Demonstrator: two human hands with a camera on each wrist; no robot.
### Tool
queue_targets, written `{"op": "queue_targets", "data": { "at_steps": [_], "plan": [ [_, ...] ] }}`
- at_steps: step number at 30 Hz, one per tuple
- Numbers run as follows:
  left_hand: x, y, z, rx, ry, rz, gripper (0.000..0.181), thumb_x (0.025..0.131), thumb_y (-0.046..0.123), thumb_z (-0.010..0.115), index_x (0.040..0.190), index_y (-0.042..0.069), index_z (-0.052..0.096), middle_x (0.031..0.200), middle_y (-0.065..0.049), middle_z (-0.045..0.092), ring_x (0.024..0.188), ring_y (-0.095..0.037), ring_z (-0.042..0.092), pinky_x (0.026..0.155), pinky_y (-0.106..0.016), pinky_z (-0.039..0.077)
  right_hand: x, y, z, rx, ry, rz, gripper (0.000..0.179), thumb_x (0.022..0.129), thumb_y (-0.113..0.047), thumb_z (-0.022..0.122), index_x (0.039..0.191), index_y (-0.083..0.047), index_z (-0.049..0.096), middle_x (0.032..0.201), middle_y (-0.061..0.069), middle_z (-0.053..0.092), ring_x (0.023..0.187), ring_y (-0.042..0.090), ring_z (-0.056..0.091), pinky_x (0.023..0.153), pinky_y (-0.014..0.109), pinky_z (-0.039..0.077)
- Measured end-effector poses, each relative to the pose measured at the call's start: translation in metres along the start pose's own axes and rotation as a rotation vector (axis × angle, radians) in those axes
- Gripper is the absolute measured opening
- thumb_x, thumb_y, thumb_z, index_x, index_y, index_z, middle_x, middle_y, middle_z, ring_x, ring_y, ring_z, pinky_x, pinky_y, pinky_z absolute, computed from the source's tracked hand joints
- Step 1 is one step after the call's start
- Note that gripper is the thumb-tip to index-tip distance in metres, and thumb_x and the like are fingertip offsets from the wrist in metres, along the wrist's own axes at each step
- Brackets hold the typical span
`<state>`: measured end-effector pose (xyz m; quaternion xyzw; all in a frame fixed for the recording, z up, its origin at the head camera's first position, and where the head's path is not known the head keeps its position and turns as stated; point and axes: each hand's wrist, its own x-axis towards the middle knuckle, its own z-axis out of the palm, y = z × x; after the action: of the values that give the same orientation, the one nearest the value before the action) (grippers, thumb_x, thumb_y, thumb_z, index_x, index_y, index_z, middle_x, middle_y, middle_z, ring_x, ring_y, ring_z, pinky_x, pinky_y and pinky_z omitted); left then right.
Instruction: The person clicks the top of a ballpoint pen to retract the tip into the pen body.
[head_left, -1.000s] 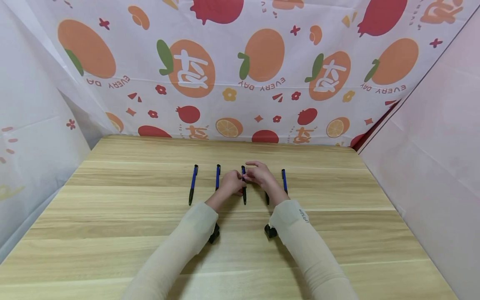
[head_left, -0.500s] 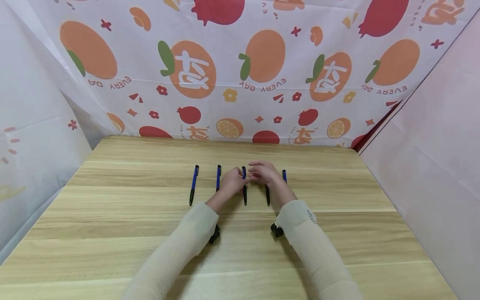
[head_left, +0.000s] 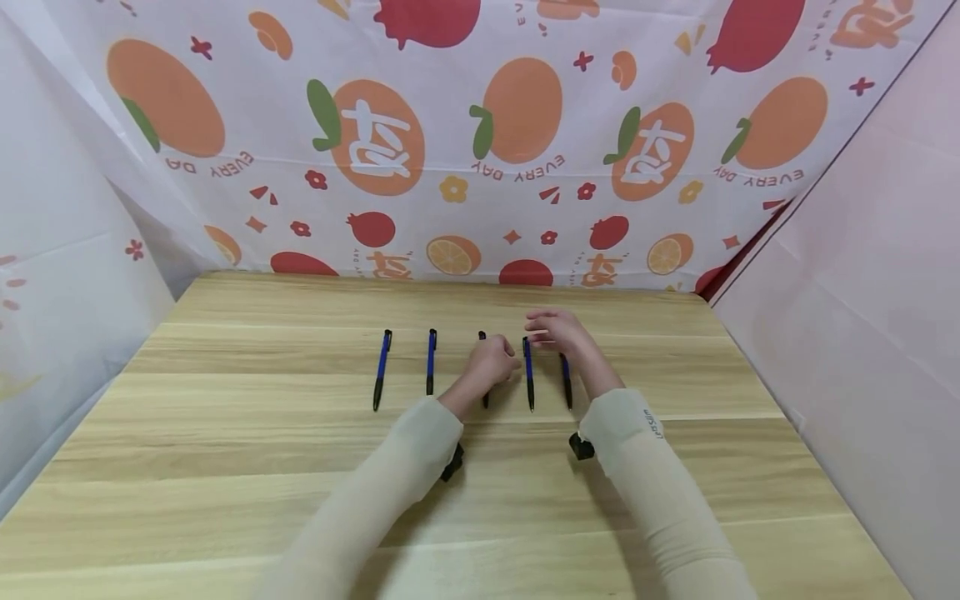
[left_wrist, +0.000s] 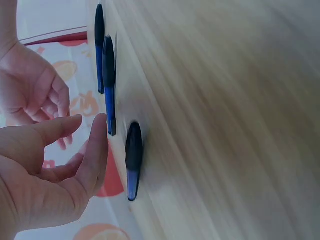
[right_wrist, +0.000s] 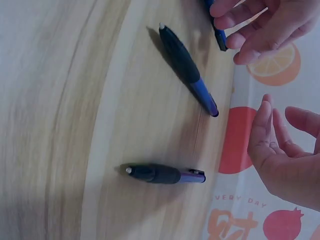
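Several blue pens with black grips lie in a row, tips toward the person. In the head view my left hand [head_left: 491,360] is over the middle pen [head_left: 483,400], hiding most of its length. The left wrist view shows that hand's thumb and index finger apart, with nothing between them. My right hand [head_left: 558,332] hovers by the top end of the pen just right of the middle one [head_left: 529,379]. It partly covers the rightmost pen [head_left: 566,385]. In the right wrist view the right hand [right_wrist: 285,155] has loosely bent fingers and holds nothing.
Two more pens, the leftmost pen [head_left: 382,371] and its neighbour pen [head_left: 431,362], lie left of the hands on the wooden table [head_left: 225,433]. A fruit-print curtain [head_left: 465,125] hangs along the back edge, and pale cloth [head_left: 847,275] encloses the sides.
Both hands have shifted right. The left hand went from beside the middle pen to over it; the right hand moved away from it to the pen on its right. The pens stay lying in their row.
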<state>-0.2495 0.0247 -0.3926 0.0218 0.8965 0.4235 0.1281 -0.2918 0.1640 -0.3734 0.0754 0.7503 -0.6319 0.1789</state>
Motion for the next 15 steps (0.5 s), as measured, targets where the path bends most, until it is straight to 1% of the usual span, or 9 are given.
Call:
{"op": "queue_targets", "data": {
  "at_steps": [3,5,7,9,10,11,15],
  "plan": [
    [0.002,0.002,0.006,0.029,-0.011,0.020,0.013,0.086,0.009,0.064,0.091,-0.002,0.060,0.067,-0.010,0.063,0.059,-0.021,0.063,0.049,-0.019,0.044,0.001,0.001,-0.003,-0.027,-0.004,-0.006,0.036,0.095,-0.006,0.046,0.129,0.005,0.045,0.124,0.025,0.049,0.088,0.023,0.059,0.091,0.038,0.045],
    [0.003,0.003,0.010,0.050,-0.012,0.025,0.012,0.085,0.009,0.065,0.079,0.000,0.060,0.061,-0.009,0.062,0.052,-0.018,0.060,0.046,-0.019,0.042,0.002,0.002,-0.005,-0.042,-0.005,-0.007,0.036,0.094,-0.005,0.046,0.129,0.006,0.044,0.123,0.026,0.049,0.086,0.022,0.059,0.087,0.036,0.047],
    [0.005,0.004,0.014,0.077,-0.013,0.030,0.021,0.085,0.010,0.065,0.067,0.003,0.057,0.054,-0.006,0.059,0.044,-0.014,0.055,0.043,-0.018,0.040,0.002,0.003,-0.006,-0.054,-0.005,-0.006,0.036,0.094,-0.005,0.046,0.128,0.007,0.044,0.123,0.026,0.049,0.084,0.022,0.059,0.081,0.032,0.050],
    [0.006,0.004,0.017,0.114,-0.006,0.031,0.030,0.084,0.011,0.065,0.057,0.007,0.053,0.046,-0.003,0.054,0.039,-0.011,0.049,0.042,-0.019,0.039,0.003,0.004,-0.007,-0.062,-0.001,-0.006,0.035,0.094,-0.004,0.046,0.127,0.007,0.044,0.121,0.026,0.050,0.081,0.021,0.059,0.075,0.028,0.052],
    [0.007,0.004,0.019,0.137,0.002,0.032,0.033,0.084,0.012,0.065,0.054,0.008,0.052,0.044,-0.001,0.051,0.037,-0.010,0.048,0.041,-0.019,0.040,0.003,0.005,-0.007,-0.059,0.003,-0.004,0.035,0.094,-0.003,0.046,0.127,0.007,0.044,0.120,0.026,0.051,0.081,0.021,0.059,0.072,0.026,0.052],
    [0.007,0.004,0.021,0.151,0.005,0.030,0.035,0.084,0.012,0.065,0.053,0.008,0.050,0.043,0.000,0.050,0.037,-0.011,0.049,0.041,-0.019,0.040,0.003,0.006,-0.007,-0.058,0.008,-0.003,0.035,0.093,-0.003,0.046,0.127,0.007,0.045,0.119,0.026,0.051,0.080,0.020,0.059,0.069,0.025,0.052],
    [0.008,0.005,0.026,0.198,0.017,0.020,0.036,0.085,0.014,0.065,0.053,0.009,0.050,0.041,0.001,0.047,0.037,-0.012,0.051,0.038,-0.019,0.040,0.003,0.010,-0.007,-0.055,0.014,0.007,0.034,0.093,-0.002,0.046,0.126,0.008,0.044,0.112,0.024,0.053,0.075,0.019,0.059,0.068,0.025,0.051]
  ]
}}
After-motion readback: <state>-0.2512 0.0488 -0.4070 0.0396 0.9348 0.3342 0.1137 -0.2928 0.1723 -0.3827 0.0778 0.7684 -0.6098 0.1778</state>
